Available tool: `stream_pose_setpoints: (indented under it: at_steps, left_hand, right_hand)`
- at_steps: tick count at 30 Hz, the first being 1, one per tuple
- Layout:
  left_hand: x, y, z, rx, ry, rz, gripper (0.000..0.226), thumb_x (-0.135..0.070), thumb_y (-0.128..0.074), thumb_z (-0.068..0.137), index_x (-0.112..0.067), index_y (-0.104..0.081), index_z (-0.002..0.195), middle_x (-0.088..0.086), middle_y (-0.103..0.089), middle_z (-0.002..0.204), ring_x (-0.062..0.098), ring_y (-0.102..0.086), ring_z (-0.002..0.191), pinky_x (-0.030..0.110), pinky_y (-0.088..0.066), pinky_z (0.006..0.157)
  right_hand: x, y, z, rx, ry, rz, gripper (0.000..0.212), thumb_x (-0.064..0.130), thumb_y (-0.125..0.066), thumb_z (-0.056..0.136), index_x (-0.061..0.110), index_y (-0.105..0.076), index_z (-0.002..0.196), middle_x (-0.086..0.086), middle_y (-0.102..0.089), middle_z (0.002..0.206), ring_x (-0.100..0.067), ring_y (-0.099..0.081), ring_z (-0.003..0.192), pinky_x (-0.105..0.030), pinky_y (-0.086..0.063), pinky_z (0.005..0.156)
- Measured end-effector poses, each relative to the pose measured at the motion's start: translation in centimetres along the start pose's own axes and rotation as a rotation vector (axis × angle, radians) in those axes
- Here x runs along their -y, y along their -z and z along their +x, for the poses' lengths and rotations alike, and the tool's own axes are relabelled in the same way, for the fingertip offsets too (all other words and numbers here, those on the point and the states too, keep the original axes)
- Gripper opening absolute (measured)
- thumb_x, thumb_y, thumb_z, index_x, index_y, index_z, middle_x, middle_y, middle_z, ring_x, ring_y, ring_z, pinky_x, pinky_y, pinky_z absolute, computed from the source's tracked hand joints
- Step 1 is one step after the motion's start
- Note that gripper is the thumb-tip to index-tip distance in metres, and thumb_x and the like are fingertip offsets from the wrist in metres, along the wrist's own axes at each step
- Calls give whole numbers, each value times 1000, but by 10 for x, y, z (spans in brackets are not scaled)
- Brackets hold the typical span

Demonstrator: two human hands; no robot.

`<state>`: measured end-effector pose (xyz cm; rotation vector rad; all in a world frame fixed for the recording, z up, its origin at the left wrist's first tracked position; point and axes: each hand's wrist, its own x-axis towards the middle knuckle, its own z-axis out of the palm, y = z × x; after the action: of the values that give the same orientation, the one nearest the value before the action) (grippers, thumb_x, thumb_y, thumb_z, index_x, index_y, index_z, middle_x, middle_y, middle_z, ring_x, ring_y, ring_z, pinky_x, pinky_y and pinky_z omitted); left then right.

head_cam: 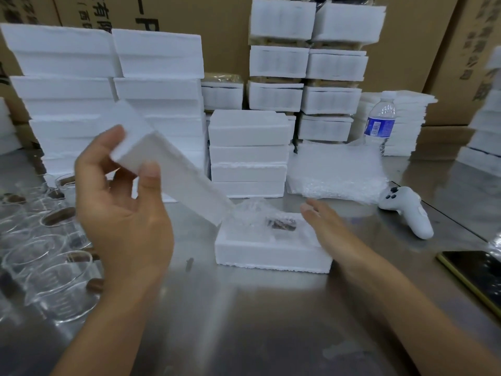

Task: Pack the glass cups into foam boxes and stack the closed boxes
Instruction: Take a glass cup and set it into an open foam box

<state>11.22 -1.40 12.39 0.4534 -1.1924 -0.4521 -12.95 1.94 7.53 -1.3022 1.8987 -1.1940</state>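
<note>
Thumb and fingers of the left hand [119, 213] pinch 1 end of a foam lid [176, 172], which is held off the table and tilted, its far end sloping down toward the back left corner of an open foam box [271, 253]. The right hand [328, 223] holds nothing. Its fingers are straight and close together just beside the right side of the box; whether they touch it is not clear.

The box sits on a metal table [244, 321] between the 2 hands. Inside it lies crumpled bubble wrap [252, 215] around a dark brown piece [280, 223]. The wrap blurs what it covers, so a glass cup in there cannot be made out for sure.

Loose glass cups [54, 267] with brown handles crowd the table's left edge, partly cut off by the frame and partly behind the left forearm. Stacks of closed foam boxes [249, 153] stand behind, and the lid covers part of the left stack. To the right are a pile of bubble wrap sheets [336, 172], a water bottle [379, 123], a white controller [406, 210] and a dark phone [471, 272], which the right edge cuts off. Cardboard cartons [217, 23] fill the background.
</note>
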Motion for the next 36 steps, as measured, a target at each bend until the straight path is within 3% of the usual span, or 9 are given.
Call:
stream_pose_setpoints:
  at_steps: [3, 6, 9, 12, 16, 21, 26, 29, 36]
  left_hand:
    - [1, 5, 9, -74, 153, -83, 40, -26, -60, 92, -20, -45, 129, -10, -55, 108, 3, -62, 97, 12, -49, 79]
    - [2, 5, 13, -75, 446, -471, 52, -18, -63, 83, -14, -48, 132, -3, -68, 110, 13, -65, 104, 21, -53, 80]
    - [5, -1, 6, -3, 592, -599, 55, -11, -60, 78, -14, -50, 132, -1, -68, 117, 13, -63, 111, 22, -53, 84]
    - [10, -7, -5, 100, 654, -618, 50, -7, -61, 77, -18, -53, 125, 0, -70, 113, 15, -64, 110, 23, -54, 83]
    - [18, -11, -21, 284, 630, -276, 59, -25, -71, 67, -35, -56, 123, 4, -73, 102, 16, -67, 102, 30, -54, 89]
    - [33, -14, -30, 396, 535, 126, 50, -62, -57, 63, -48, -55, 111, -2, -61, 95, 4, -61, 87, 8, -45, 75]
    - [46, -11, -35, 388, 593, 221, 60, -70, -46, 66, -25, -61, 103, -8, -64, 108, 10, -60, 103, 37, -49, 94]
    - [52, -9, -35, 406, 595, 246, 56, -70, -46, 68, -28, -62, 101, -12, -65, 106, 7, -59, 102, 33, -48, 94]
    - [52, -8, -35, 459, 571, 234, 46, -66, -42, 71, -32, -58, 97, -17, -63, 98, -20, -54, 85, -4, -36, 68]
  right_hand:
    - [6, -5, -12, -110, 325, -225, 60, 62, -29, 86, 38, -32, 140, 20, -28, 144, -2, -14, 138, -24, -9, 109]
    - [17, -8, -25, -130, 529, -182, 48, 73, -25, 84, 53, -33, 127, 39, -29, 129, 5, -22, 131, -24, -16, 111]
    - [25, -13, -34, -27, 497, 33, 55, 81, -20, 77, 57, -36, 124, 33, -43, 130, 2, -32, 131, -26, -22, 112]
    - [27, -12, -33, -4, 415, 213, 65, 82, -24, 73, 51, -42, 127, 40, -45, 127, 21, -37, 120, -3, -30, 99]
    - [26, -4, -24, -103, 286, 357, 53, 80, -40, 71, 61, -42, 120, 59, -37, 105, 40, -31, 93, -4, -29, 83]
    - [21, 4, -13, -200, 181, 606, 37, 63, -57, 72, 46, -63, 105, 30, -59, 112, 5, -49, 116, -35, -35, 106]
    - [16, 10, -14, -241, 120, 538, 34, 51, -66, 61, 41, -65, 94, 3, -65, 105, -25, -60, 104, -44, -47, 89]
    - [11, 11, -12, -185, 90, 502, 34, 39, -70, 69, 44, -61, 102, 3, -61, 110, -24, -59, 108, -49, -46, 96]
    - [10, 12, -12, -114, 15, 451, 37, 27, -62, 83, 39, -57, 117, 2, -57, 122, -16, -57, 111, -42, -40, 105]
